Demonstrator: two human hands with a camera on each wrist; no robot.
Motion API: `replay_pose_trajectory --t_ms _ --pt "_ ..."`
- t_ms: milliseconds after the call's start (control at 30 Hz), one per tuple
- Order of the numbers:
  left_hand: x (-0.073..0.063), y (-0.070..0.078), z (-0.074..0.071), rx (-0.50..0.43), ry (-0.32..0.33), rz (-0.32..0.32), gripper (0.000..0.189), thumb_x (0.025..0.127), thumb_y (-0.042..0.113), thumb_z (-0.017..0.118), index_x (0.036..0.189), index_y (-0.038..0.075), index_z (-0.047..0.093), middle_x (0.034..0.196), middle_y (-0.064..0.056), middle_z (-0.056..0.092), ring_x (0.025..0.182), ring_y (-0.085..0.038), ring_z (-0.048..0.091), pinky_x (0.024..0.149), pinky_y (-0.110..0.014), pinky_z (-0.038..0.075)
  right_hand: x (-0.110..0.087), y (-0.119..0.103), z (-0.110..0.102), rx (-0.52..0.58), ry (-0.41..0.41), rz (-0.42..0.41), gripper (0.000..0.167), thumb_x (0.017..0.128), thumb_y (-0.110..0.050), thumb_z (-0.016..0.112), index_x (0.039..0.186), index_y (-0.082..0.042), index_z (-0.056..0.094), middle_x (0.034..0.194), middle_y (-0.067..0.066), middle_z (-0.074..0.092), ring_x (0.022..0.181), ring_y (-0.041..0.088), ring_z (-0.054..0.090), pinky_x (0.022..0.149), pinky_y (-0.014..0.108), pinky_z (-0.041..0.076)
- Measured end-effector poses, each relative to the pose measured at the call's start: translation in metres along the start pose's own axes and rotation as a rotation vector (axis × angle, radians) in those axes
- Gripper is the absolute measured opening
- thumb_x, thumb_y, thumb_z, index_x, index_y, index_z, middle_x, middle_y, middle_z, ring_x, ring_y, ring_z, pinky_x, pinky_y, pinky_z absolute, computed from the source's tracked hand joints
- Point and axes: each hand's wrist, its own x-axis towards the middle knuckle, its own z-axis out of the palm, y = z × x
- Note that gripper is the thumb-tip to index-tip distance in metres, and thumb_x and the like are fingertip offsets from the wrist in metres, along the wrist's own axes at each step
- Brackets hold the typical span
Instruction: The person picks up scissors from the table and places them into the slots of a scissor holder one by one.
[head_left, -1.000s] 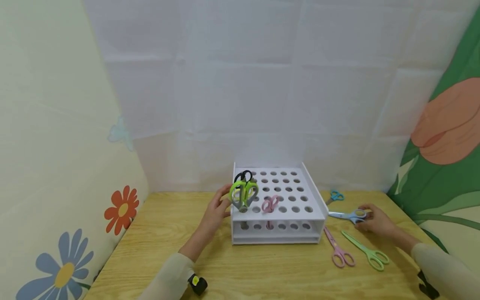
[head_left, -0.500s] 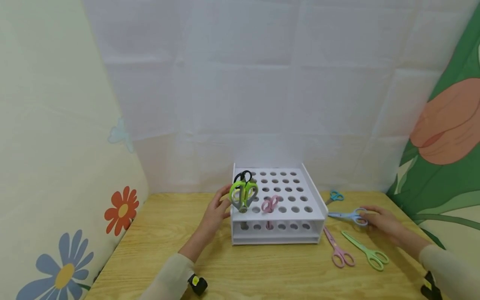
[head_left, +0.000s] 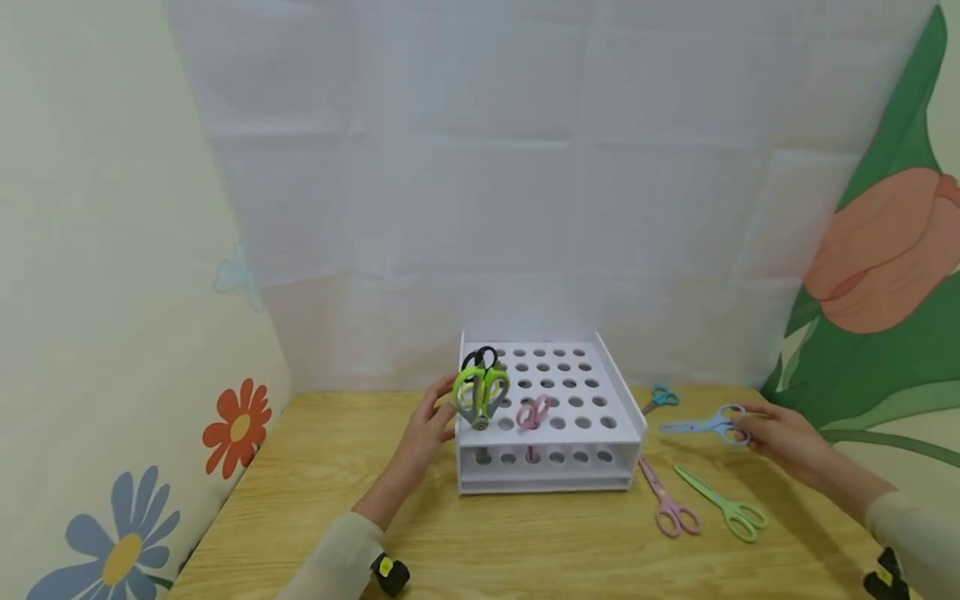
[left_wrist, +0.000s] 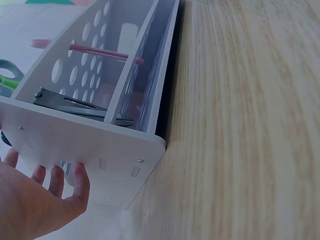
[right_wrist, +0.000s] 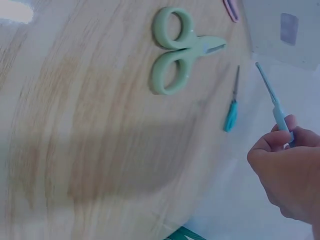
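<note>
Thumb and fingers of my right hand (head_left: 787,440) pinch the handle loops of light blue scissors (head_left: 701,426), blades pointing left toward the rack. In the right wrist view these scissors (right_wrist: 278,117) are held above the table. My left hand (head_left: 422,429) rests against the left side of a white rack (head_left: 555,483) with rows of round holes. The left wrist view has its fingertips touching the side panel. Green-and-grey scissors (head_left: 481,404), black scissors (head_left: 480,358) and small pink scissors (head_left: 531,417) stand in the rack, handles up.
Right of the rack lie teal scissors (head_left: 663,397), pink scissors (head_left: 669,507) and light green scissors (head_left: 731,507) on the wooden table (head_left: 525,550). A white cloth (head_left: 420,208) hangs behind, with flower-patterned panels at both sides.
My right hand has taken the light blue scissors up off the table and drawn them slightly right, away from the rack. My left hand stays against the rack's side.
</note>
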Motion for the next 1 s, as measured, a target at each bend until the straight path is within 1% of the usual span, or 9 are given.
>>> replay_pose_trajectory --t_ms 100,200,300,367,433,500,833,933,1000 --pt "-0.001 -0.001 -0.004 0.003 0.003 -0.002 0.047 0.105 0.031 0.054 0.151 0.024 0.047 0.153 -0.008 0.041 0.131 -0.032 0.046 0.095 -0.054 0.048 -0.002 -0.014 -0.001 -0.014 -0.017 -0.012 0.073 0.109 -0.019 0.051 0.153 0.018 0.006 0.115 0.009 0.057 0.088 0.013 0.06 0.072 0.03 0.05" --pt "-0.003 -0.002 -0.007 0.004 0.007 -0.008 0.047 0.106 0.03 0.054 0.151 0.024 0.047 0.153 -0.008 0.041 0.132 -0.032 0.046 0.095 -0.054 0.048 -0.004 -0.028 0.001 -0.015 0.008 -0.056 0.073 0.108 -0.022 0.053 0.154 0.016 0.01 0.116 0.01 0.056 0.09 0.015 0.061 0.074 0.029 0.052" --pt "-0.004 -0.003 -0.008 0.008 0.012 -0.018 0.046 0.106 0.029 0.053 0.151 0.024 0.047 0.153 -0.008 0.041 0.132 -0.033 0.046 0.096 -0.054 0.048 -0.007 -0.042 0.005 0.044 0.033 -0.151 0.059 0.106 -0.018 0.056 0.15 0.009 0.027 0.109 0.01 0.059 0.089 0.017 0.063 0.077 0.029 0.054" --pt "-0.004 -0.004 -0.008 0.004 0.007 -0.019 0.046 0.106 0.03 0.053 0.151 0.024 0.047 0.153 -0.008 0.041 0.133 -0.033 0.045 0.096 -0.055 0.047 -0.009 -0.051 0.008 0.111 0.038 -0.217 0.046 0.105 -0.013 0.059 0.142 0.005 0.038 0.103 0.01 0.062 0.087 0.017 0.064 0.077 0.028 0.055" --pt "-0.004 -0.005 -0.008 0.005 0.007 -0.021 0.046 0.106 0.031 0.053 0.151 0.025 0.047 0.153 -0.007 0.041 0.132 -0.032 0.046 0.097 -0.056 0.047 -0.012 -0.061 0.013 0.172 0.027 -0.269 0.036 0.103 -0.009 0.06 0.136 0.0 0.047 0.1 0.01 0.064 0.085 0.018 0.065 0.077 0.028 0.056" --pt "-0.004 -0.004 -0.007 0.0 0.006 -0.021 0.046 0.106 0.03 0.054 0.151 0.025 0.047 0.153 -0.007 0.041 0.132 -0.032 0.046 0.097 -0.057 0.046 -0.014 -0.069 0.017 0.196 0.014 -0.3 0.033 0.103 -0.007 0.06 0.134 -0.002 0.05 0.099 0.009 0.065 0.085 0.018 0.065 0.077 0.028 0.056" --pt "0.001 -0.005 -0.003 -0.006 0.002 0.006 0.048 0.104 0.024 0.053 0.152 0.021 0.047 0.153 -0.009 0.042 0.13 -0.032 0.048 0.094 -0.053 0.05 -0.013 -0.1 0.039 0.222 -0.021 -0.297 0.03 0.103 -0.006 0.06 0.132 -0.003 0.053 0.103 0.007 0.068 0.086 0.017 0.066 0.079 0.028 0.055" --pt "0.003 -0.005 -0.002 -0.008 -0.005 0.018 0.048 0.104 0.022 0.053 0.152 0.02 0.047 0.153 -0.01 0.042 0.13 -0.032 0.048 0.092 -0.05 0.051 -0.011 -0.103 0.047 0.148 -0.012 -0.286 0.028 0.103 -0.007 0.06 0.13 -0.001 0.055 0.104 0.005 0.07 0.087 0.016 0.067 0.078 0.028 0.056" --pt "0.003 -0.005 -0.001 -0.002 -0.005 0.019 0.048 0.104 0.022 0.053 0.152 0.02 0.047 0.152 -0.01 0.042 0.129 -0.031 0.049 0.091 -0.048 0.052 -0.01 -0.105 0.053 0.042 0.0 -0.282 0.032 0.103 -0.012 0.062 0.131 0.001 0.055 0.104 0.003 0.071 0.087 0.016 0.068 0.078 0.028 0.056"
